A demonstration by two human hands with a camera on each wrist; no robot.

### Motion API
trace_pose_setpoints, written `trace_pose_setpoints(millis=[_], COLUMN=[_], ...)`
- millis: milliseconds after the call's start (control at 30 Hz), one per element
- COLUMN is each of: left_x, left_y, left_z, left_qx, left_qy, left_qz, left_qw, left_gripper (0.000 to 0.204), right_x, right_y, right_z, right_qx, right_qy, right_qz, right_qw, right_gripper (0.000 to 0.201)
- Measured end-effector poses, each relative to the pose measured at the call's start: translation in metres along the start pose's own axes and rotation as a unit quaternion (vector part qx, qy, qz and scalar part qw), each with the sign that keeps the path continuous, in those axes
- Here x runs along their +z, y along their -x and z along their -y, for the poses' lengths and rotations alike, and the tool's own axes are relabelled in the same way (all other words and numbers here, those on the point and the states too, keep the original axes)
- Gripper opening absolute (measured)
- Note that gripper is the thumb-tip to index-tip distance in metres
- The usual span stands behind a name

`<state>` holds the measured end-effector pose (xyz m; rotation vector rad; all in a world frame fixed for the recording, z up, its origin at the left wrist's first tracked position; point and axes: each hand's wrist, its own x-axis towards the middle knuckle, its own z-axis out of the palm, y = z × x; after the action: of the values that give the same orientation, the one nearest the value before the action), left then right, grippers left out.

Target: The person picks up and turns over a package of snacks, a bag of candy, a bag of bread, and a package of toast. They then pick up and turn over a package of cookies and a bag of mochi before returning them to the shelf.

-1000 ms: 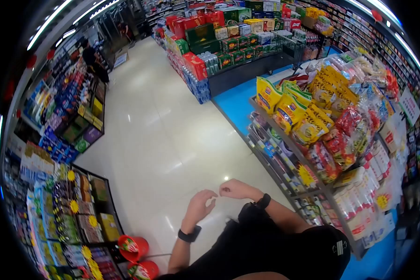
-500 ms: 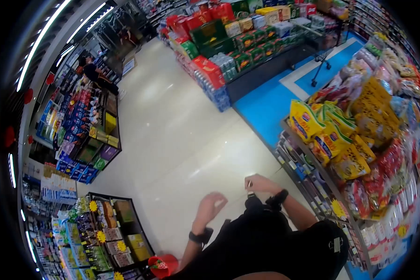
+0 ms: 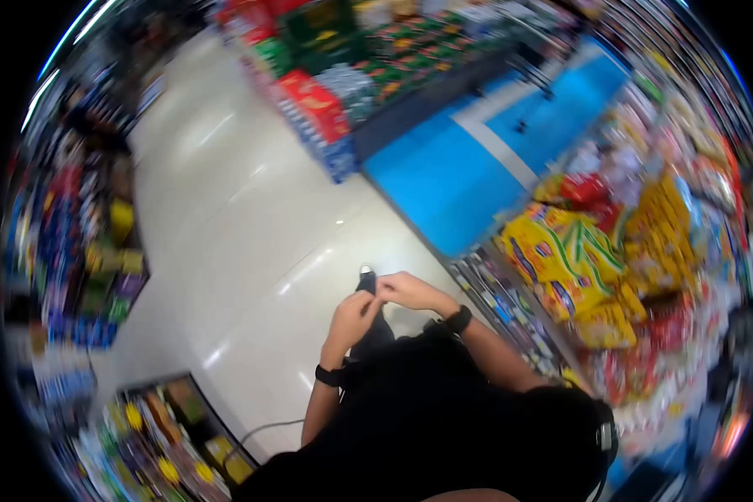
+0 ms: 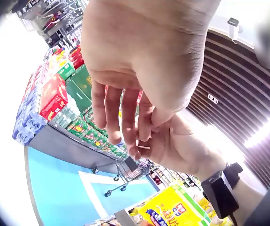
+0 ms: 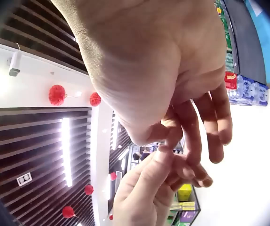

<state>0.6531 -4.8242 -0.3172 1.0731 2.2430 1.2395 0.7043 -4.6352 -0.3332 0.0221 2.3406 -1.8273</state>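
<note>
In the head view, my left hand (image 3: 351, 320) and right hand (image 3: 413, 291) meet in front of the body, fingertips at each other. No object shows in either one. The left wrist view has the left hand (image 4: 144, 61) large at the top with its fingers hanging loosely bent. Its thumb side overlaps the right hand (image 4: 170, 146) there. From the right wrist, the right hand (image 5: 158, 66) hangs down with relaxed fingers, and the left hand's thumb (image 5: 156, 172) comes up to its fingertips. Each wrist wears a black band (image 3: 458, 319).
A bin shelf with yellow snack bags (image 3: 560, 251) stands close on the right. Ahead are stacked drink cartons (image 3: 314, 105) beside blue flooring (image 3: 443, 184). Shelves (image 3: 167, 427) line the left of the pale aisle floor (image 3: 226, 251). A shoe (image 3: 366, 270) shows below the hands.
The hands, apart half a second ago, have come together at the fingertips. The head view has swung, and a leg and shoe now show beneath the hands.
</note>
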Motion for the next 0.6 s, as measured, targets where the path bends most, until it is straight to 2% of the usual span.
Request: trace_pose_setpoints(millis=[67, 100, 133, 167, 233, 300, 367, 400, 433, 500, 600], left_x=[-0.01, -0.023, -0.033, -0.041, -0.062, -0.08, -0.097, -0.105, -0.111, -0.115, -0.103], left_y=[-0.04, -0.057, -0.082, -0.102, -0.145, -0.2, -0.248, -0.267, -0.293, -0.336, -0.389], left_z=[0.023, 0.032, 0.041, 0.047, 0.062, 0.079, 0.103, 0.108, 0.11, 0.11, 0.104], left_qx=[0.022, 0.028, 0.029, 0.025, 0.046, 0.059, 0.145, 0.147, 0.168, 0.201, 0.134], left_qy=[0.017, 0.025, 0.038, 0.053, 0.049, 0.046, -0.151, -0.153, -0.181, -0.211, -0.193], left_qz=[-0.018, 0.038, 0.039, 0.031, 0.082, 0.11, 0.187, 0.203, 0.216, 0.241, 0.241], left_qw=[0.999, 0.999, 0.998, 0.998, 0.994, 0.991, 0.96, 0.956, 0.945, 0.926, 0.942], left_gripper=[0.006, 0.006, 0.006, 0.006, 0.007, 0.008, 0.01, 0.01, 0.01, 0.01, 0.01], right_x=[-0.017, -0.023, -0.03, -0.043, -0.066, -0.093, -0.114, -0.126, -0.141, -0.162, -0.185], right_y=[-0.029, -0.044, -0.057, -0.066, -0.082, -0.101, -0.107, -0.106, -0.101, -0.092, -0.07], right_z=[-0.005, -0.008, -0.01, -0.001, 0.01, 0.015, 0.002, -0.001, -0.003, -0.015, -0.033], right_qx=[-0.026, -0.037, 0.009, 0.014, -0.032, 0.044, 0.056, 0.109, 0.161, 0.261, 0.312], right_qy=[0.1, 0.115, 0.139, 0.137, 0.111, 0.052, 0.13, 0.186, 0.103, 0.094, 0.093], right_qz=[0.004, -0.008, 0.001, 0.0, -0.081, -0.104, -0.212, -0.233, -0.23, -0.256, -0.31], right_qw=[0.995, 0.993, 0.99, 0.991, 0.99, 0.992, 0.967, 0.948, 0.954, 0.926, 0.893], right_gripper=[0.018, 0.017, 0.014, 0.01, 0.008, 0.01, 0.017, 0.029, 0.037, 0.037, 0.03])
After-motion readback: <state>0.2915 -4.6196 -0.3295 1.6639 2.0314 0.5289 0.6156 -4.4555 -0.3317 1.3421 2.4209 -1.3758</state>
